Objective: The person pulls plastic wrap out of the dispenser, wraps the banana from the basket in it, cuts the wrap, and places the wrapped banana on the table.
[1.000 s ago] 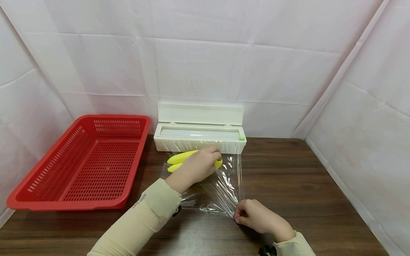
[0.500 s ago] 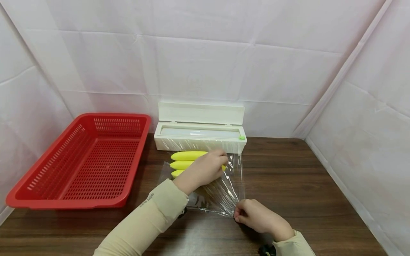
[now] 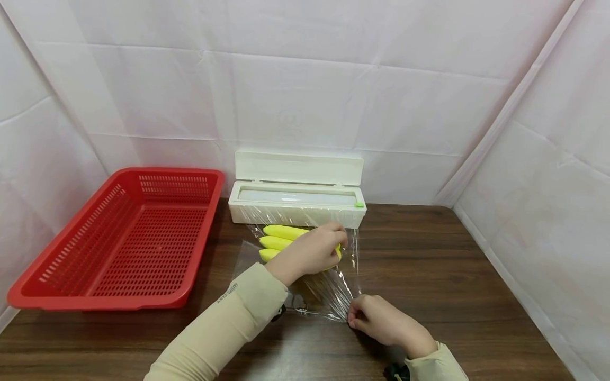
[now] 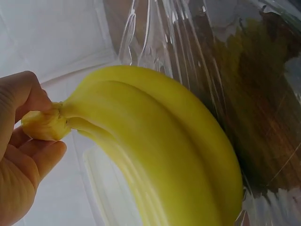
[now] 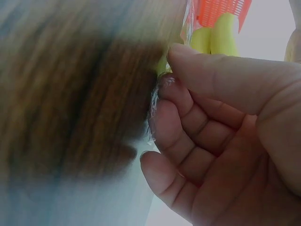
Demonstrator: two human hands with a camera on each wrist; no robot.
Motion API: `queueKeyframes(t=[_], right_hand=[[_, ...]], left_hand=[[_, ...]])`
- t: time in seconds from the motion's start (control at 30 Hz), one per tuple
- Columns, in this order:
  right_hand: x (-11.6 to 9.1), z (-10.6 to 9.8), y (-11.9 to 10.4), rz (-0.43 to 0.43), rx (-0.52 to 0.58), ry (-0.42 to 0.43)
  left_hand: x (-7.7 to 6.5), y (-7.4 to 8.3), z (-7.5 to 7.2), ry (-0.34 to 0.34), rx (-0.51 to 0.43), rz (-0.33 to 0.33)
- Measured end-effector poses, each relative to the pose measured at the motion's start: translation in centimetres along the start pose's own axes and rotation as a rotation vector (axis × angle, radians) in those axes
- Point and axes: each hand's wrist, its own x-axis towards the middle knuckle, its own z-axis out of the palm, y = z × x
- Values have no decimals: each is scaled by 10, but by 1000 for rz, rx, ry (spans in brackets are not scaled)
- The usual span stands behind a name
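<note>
A bunch of yellow bananas (image 4: 155,132) rests on a sheet of clear plastic wrap (image 3: 310,296) in the middle of the table. My left hand (image 3: 316,248) pinches the bunch by its stem (image 4: 44,123), seen closely in the left wrist view; the forearm crosses over part of the wrap. At the near right corner of the sheet, my right hand (image 3: 383,320) pinches the gathered edge of the film between thumb and fingers, and creases fan out from there. The wrap runs back to a white dispenser box (image 3: 297,214) with its lid up and a green slider (image 3: 359,205) at its right end.
To the left stands a red plastic basket (image 3: 202,248) with slotted walls. The brown wooden table (image 3: 443,264) extends to the right of the wrap. White cloth walls (image 3: 295,95) enclose the back and both sides.
My left hand has shifted right with the bananas, and the bunch has turned so three fingers show at its left end. The right hand has stayed in place on the film.
</note>
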Motion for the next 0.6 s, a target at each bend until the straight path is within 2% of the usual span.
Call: queueKeyframes(t=[0.27, 0.43, 0.6], right_hand=[[1, 1, 1, 12, 6, 17], [2, 2, 1, -1, -17, 40], [1, 1, 0, -6, -28, 52]], left_hand=[[2, 2, 8, 9, 71, -30], [5, 0, 13, 59, 148, -28], [6, -1, 16, 100, 175, -21]])
